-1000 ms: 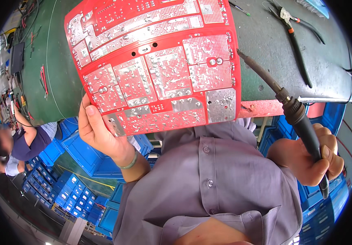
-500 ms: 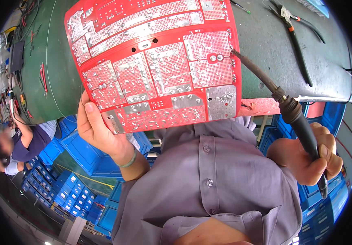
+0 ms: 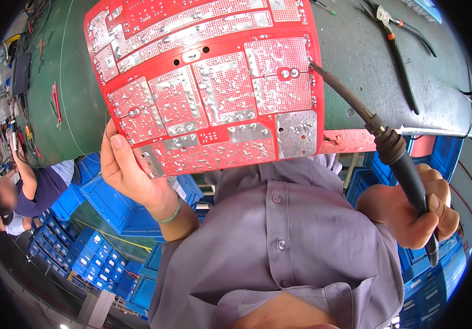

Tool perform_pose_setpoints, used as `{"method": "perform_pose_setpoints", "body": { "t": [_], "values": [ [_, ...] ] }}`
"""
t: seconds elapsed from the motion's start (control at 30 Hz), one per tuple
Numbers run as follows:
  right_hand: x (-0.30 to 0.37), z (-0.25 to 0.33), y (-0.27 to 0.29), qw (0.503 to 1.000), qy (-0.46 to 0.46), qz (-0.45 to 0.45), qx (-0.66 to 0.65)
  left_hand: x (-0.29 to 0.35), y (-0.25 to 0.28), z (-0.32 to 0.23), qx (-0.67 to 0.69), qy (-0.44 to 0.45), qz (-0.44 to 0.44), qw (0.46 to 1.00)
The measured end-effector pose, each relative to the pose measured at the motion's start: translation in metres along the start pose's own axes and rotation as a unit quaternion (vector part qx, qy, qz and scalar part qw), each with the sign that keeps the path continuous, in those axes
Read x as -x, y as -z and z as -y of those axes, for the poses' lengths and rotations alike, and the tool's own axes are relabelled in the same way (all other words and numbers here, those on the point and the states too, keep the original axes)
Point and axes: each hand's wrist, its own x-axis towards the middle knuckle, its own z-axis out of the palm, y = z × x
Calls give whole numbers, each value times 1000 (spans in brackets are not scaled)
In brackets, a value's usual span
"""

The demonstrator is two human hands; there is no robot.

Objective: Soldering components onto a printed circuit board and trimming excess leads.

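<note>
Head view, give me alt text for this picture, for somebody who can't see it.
A person's left hand grips a red circuit board near its lower left corner, while the right hand holds a soldering iron, its tip at the board's right edge. Pliers lie on the green bench.

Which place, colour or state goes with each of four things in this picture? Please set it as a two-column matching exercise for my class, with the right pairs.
1. left hand
2. soldering iron
3. pliers
4. circuit board

A. lying on the bench, handles spread
B. red, with silvery patches
C. gripped in the right hand
D. at the circuit board's lower left corner

Pairs: 1-D; 2-C; 3-A; 4-B
</note>
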Motion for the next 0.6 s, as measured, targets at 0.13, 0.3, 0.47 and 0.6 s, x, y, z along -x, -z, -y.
{"method": "perform_pose_setpoints", "body": {
  "t": [0.13,0.3,0.47,0.6],
  "values": [
    [0,-2,-3,1000,1,-9,-7,0,1,0,3,0,5,1000],
    [-1,-3,-7,1000,-3,-27,3,0,2,1,2,0,6,1000],
    [-2,-3,-7,999,-7,-27,-26,0,3,1,2,0,3,1000],
    [-1,-1,-6,999,0,-30,13,1,3,1,3,0,3,1000]
  ]
}}
